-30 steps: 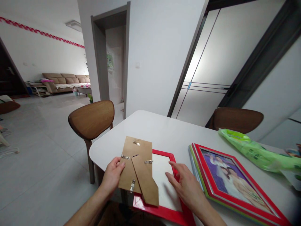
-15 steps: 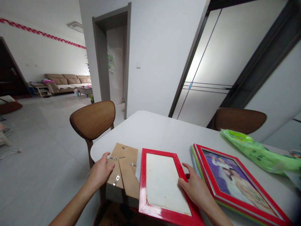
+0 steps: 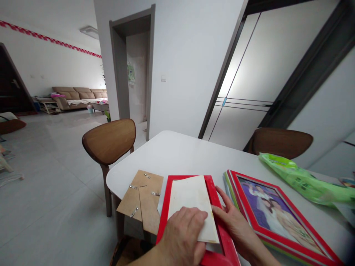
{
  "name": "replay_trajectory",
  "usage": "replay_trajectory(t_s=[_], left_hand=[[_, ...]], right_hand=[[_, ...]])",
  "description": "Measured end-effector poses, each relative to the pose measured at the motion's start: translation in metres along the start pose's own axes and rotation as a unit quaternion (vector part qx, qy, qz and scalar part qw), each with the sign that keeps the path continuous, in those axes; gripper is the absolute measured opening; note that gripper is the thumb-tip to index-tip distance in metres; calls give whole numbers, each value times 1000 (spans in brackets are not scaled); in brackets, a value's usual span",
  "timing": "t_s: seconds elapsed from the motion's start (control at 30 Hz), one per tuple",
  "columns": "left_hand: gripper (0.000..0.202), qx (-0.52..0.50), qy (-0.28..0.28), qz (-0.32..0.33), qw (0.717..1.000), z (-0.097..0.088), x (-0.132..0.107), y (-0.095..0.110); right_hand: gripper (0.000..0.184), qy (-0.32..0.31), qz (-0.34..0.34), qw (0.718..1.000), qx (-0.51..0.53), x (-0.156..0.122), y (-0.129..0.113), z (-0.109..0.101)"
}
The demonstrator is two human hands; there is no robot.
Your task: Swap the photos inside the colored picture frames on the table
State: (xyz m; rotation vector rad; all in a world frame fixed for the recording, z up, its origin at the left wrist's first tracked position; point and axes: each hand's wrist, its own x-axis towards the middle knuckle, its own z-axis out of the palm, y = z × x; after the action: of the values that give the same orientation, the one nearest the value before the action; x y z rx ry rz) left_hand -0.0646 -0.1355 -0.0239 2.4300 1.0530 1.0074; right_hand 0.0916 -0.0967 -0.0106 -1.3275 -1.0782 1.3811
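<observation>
In front of me a red picture frame [image 3: 163,207] lies at the table's near edge. A blank white sheet [image 3: 188,195], perhaps a photo's back, sits askew in it, its lower edge raised and a gap showing below. My left hand [image 3: 183,232] is closed over the sheet's lower part, fingers curled on it; the thumb is partly hidden. On the frame's right side my right hand [image 3: 235,225] is closed, thumb on top and fingers at the outer edge. Left of the frame lies a brown backing board [image 3: 149,207] with metal clips and a stand flap.
Framed photos [image 3: 280,218] are stacked on the right, the top one red-edged. Behind them lies a green plastic bag [image 3: 302,181]. Wooden chairs stand at the left [image 3: 111,142] and far right [image 3: 283,142] of the white table [image 3: 177,155].
My left hand has moved right from the backing board onto the white sheet. The sheet has turned and lifted partly out of the frame. The board has shifted slightly; my right hand stays at the frame.
</observation>
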Motion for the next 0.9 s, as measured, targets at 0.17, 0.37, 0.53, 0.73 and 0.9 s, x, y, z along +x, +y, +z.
replay_trajectory(t_s=[0.17,0.37,0.53,0.73,0.9], left_hand=[[45,-38,164,-119,978,-33,-1,-16],[37,-72,213,-284,932,-65,-33,-59],[34,42,122,-320,938,-65,-55,-77],[29,202,24,-284,937,-64,-56,-72],[28,241,-2,-275,931,-65,-55,-72]], right_hand=[[70,75,-47,977,-196,17,18,-16],[56,112,-109,873,-462,33,37,-29],[50,102,-131,818,-551,37,43,-28],[42,94,-144,793,-585,37,46,-29],[37,110,-206,784,-576,35,43,-26]])
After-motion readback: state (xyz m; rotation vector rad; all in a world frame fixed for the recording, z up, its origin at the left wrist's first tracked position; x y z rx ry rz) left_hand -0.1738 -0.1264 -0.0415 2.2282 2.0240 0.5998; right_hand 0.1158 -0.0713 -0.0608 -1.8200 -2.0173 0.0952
